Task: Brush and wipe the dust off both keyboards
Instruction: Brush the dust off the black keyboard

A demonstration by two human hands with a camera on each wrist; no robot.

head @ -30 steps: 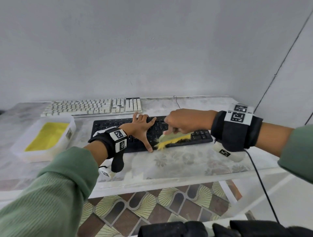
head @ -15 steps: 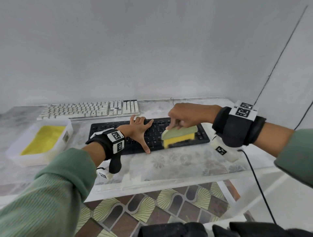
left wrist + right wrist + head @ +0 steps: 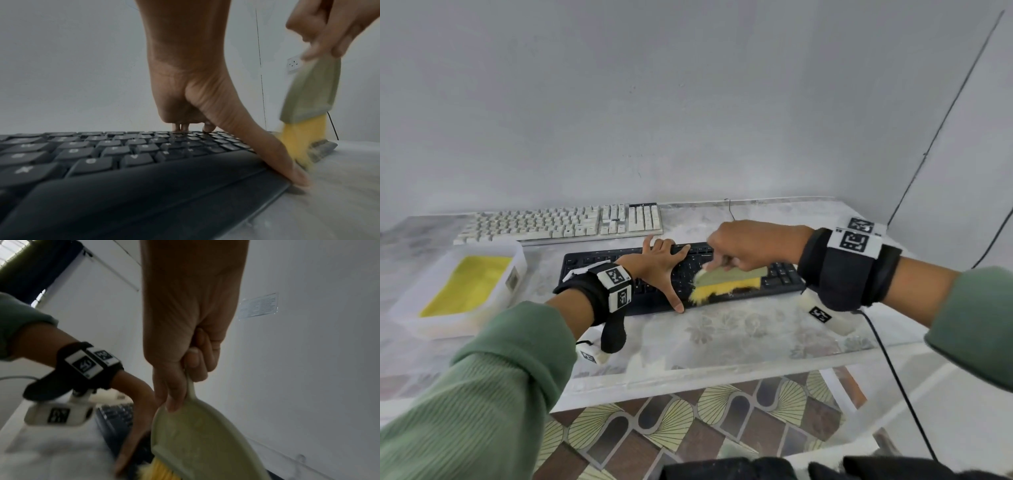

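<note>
Black keyboard (image 3: 681,274) is lying on the table (image 3: 739,329), near the front edge, with the white keyboard (image 3: 561,224) sitting behind it, nearer the wall and a little apart. Left hand (image 3: 659,265) is pressing down on the black keyboard with fingers spread and straight, the thumb reaching to the front edge; this grip is holding nothing, only bracing. Right hand (image 3: 750,245) is curling its fingers round the handle of a brush (image 3: 729,282), the grip closed tight on it. The brush is standing with its green body up and its yellow bristles touching the keys just beside the left thumb, blurring in all three views. A white tub (image 3: 517,260) holding a yellow cloth (image 3: 465,286) is sitting on the table to the left of the black keyboard.
</note>
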